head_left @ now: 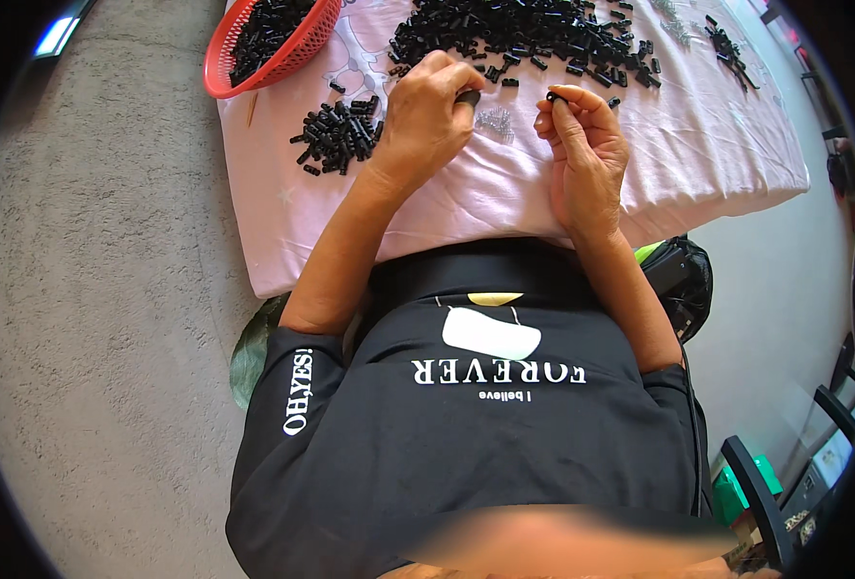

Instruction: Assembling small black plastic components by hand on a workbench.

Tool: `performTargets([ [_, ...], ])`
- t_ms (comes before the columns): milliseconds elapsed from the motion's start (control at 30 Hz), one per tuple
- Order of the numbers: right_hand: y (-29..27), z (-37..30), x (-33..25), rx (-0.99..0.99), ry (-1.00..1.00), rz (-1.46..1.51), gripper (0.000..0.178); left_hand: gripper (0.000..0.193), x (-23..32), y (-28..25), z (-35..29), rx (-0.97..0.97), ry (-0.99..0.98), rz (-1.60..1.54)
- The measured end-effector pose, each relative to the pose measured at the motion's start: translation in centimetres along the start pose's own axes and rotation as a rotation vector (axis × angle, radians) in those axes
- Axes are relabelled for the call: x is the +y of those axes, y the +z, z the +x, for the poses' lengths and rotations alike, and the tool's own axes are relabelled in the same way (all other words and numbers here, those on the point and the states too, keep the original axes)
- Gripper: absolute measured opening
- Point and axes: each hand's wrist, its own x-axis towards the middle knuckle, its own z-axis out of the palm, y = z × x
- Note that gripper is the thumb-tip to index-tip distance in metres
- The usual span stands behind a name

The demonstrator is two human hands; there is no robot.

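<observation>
My left hand [425, 111] is closed over the near part of the table, its back turned up. A dark rounded end [468, 97] shows at its fingertips; the rest is hidden, so its kind is unclear. To its right, my right hand [589, 145] pinches a small black piece [554, 96] between thumb and forefinger. Between the hands lies a little heap of thin silvery metal bits [494, 123]. Left of my left hand is a small pile of short black ribbed cylinders [336, 135]. A much larger pile of such black pieces [524, 34] spreads beyond both hands.
A red plastic basket [220, 63] of black pieces stands at the table's far left. Pink cloth [707, 145] covers the table, with creases near the front. More black pieces [729, 53] and silvery bits [673, 24] lie far right. A black bag [683, 280] is below the right edge.
</observation>
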Motion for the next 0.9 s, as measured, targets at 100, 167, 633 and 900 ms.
performTargets([
  [100,0.1,0.0,0.0,0.007,0.006,0.003,0.014,0.023,0.2,0.8,1.4,0.011,0.062,0.024],
  [167,0.1,0.0,0.0,0.010,0.010,0.004,0.014,0.026,0.2,1.5,2.1,-0.012,0.066,0.050],
  [633,0.2,0.0,0.0,0.022,0.004,0.000,0.017,0.022,-0.5,0.7,1.7,-0.077,0.089,0.111],
  [900,-0.1,0.1,0.0,-0.006,0.005,0.017,0.016,0.022,-1.6,-3.2,-1.1,-0.145,-0.111,0.135],
])
